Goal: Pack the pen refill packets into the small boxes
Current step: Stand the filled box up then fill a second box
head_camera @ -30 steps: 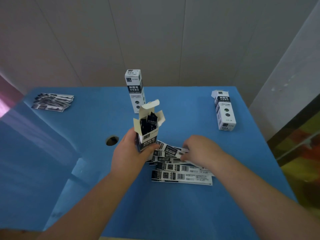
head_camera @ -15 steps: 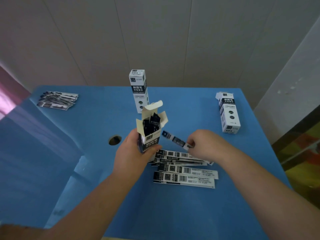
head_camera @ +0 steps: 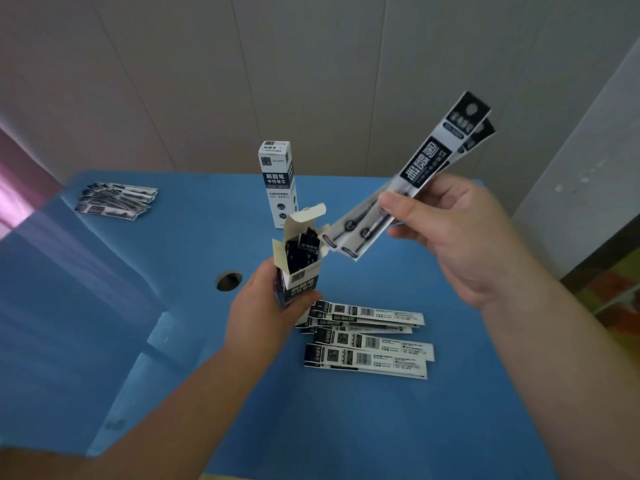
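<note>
Now lifted: refill packets [head_camera: 412,181], raised from the bench [head_camera: 173,341] pile [head_camera: 367,341].
Right hand [head_camera: 460,233] pinched them at the open box [head_camera: 298,265], gripped by the left hand [head_camera: 263,313]; insertion due.

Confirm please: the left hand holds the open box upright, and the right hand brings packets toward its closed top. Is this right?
One detail is wrong. The top of the box is open, flaps up, with dark packets already inside, as the head view shows. The rest is right: the left hand holds it upright, and the right hand brings packets toward it.
</note>
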Available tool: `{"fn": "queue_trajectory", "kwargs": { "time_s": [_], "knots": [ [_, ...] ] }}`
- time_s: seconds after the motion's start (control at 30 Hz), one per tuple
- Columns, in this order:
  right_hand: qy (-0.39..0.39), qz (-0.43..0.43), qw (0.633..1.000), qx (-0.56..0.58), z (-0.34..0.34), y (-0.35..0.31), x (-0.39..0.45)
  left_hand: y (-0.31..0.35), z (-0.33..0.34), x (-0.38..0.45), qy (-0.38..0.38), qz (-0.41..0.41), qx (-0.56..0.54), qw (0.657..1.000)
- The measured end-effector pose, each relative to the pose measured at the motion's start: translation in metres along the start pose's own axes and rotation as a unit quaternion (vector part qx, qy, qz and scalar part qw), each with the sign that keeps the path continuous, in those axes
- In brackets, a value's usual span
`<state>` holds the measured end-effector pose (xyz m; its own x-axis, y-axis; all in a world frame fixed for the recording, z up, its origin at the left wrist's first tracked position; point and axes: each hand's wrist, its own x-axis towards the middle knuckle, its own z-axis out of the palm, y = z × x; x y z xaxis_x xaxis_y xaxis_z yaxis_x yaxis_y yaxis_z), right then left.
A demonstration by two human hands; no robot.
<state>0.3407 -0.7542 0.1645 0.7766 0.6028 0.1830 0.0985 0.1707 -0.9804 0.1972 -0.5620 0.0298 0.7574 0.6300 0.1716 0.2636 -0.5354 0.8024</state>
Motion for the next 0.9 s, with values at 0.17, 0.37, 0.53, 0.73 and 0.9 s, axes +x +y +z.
{"fn": "queue_trajectory", "kwargs": {
  "time_s": [0.17, 0.37, 0.53, 0.73, 0.9],
  "knots": [
    [0.008, -0.034, 0.996, -0.087, 0.023, -0.007, 0.002, 0.004, -0.001, -0.002, -0.001, 0.009, 0.001, 1.000],
    [-0.062, 0.008, 0.953, -0.296, 0.050, 0.001, 0.007, 0.008, -0.001, -0.002, -0.005, 0.020, 0.006, 1.000],
    [-0.189, 0.043, 0.898, -0.395, 0.052, -0.003, 0.015, 0.005, 0.000, -0.002, -0.017, 0.018, 0.003, 1.000],
    [-0.211, 0.015, 0.861, -0.463, 0.055, -0.008, 0.020, 0.008, -0.001, -0.002, -0.014, 0.027, 0.004, 1.000],
    [-0.177, -0.021, 0.887, -0.426, 0.052, -0.017, 0.020, 0.006, -0.002, -0.002, -0.008, 0.018, 0.000, 1.000]
  ]
}}
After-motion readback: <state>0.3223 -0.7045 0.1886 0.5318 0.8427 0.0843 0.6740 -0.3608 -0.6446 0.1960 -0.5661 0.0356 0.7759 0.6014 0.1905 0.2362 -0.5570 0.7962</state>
